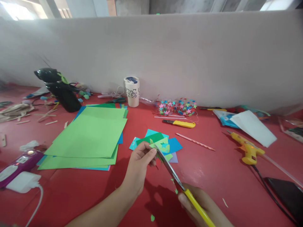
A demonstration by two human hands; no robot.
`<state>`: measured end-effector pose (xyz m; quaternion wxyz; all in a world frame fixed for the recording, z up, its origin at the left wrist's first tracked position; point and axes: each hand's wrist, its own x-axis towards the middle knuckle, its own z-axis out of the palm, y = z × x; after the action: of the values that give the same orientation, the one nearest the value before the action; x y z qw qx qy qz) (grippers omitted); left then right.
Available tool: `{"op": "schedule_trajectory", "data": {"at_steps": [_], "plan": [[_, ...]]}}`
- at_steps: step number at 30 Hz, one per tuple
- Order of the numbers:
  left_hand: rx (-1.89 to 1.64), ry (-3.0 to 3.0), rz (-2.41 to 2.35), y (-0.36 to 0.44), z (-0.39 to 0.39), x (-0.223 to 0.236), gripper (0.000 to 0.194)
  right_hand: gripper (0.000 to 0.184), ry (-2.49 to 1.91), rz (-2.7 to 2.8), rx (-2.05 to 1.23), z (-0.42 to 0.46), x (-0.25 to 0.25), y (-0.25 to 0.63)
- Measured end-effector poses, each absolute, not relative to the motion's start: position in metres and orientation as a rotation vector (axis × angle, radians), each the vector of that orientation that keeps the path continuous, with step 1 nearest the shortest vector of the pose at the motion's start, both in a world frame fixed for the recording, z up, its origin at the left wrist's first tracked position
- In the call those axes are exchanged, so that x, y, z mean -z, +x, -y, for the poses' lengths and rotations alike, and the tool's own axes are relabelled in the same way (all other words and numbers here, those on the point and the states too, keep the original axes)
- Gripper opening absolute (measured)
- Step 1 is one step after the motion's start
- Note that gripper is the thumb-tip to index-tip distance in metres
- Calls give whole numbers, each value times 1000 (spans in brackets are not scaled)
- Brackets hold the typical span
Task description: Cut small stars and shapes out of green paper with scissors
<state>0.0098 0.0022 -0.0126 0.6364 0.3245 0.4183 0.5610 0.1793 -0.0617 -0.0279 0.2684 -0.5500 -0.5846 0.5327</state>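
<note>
Left hand (138, 160) grip pinches light-green paper (152, 145) | right hand (205, 198) grip clasps yellow-handled scissors (171, 171) | lidded cup (132, 94) near surface (142, 118) back edge

A pale wall (165, 53) rises behind the red counter (208, 167); bright light (20, 9) shows far left.

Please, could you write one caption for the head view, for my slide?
Over a red table, the left hand holds light-green paper at the yellow-handled scissors in the right hand.

The head-worn camera looks forward and down from close above the table (82, 187), across it to the wall (213, 60) behind.
</note>
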Motion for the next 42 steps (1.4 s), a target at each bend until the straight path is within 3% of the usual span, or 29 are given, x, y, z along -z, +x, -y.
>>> {"op": "schedule_trajectory", "data": {"at_steps": [13,19,30,37,42], "plan": [[-1244,784,-941,6,-4,4,15,59,-1544,1650,-1430,59,25,181],[-1255,789,-927,3,-7,1,12,59,-1497,1748,-1282,56,30,185],[-1173,634,-757,2,-7,0,10,37,-1553,1920,-1167,48,36,196],[-1155,604,-754,1,-8,-5,12,37,-1605,1921,-1068,48,42,198],[-1180,695,-779,-1,-8,-5,15,39,-1540,1970,-1174,48,39,201]]}}
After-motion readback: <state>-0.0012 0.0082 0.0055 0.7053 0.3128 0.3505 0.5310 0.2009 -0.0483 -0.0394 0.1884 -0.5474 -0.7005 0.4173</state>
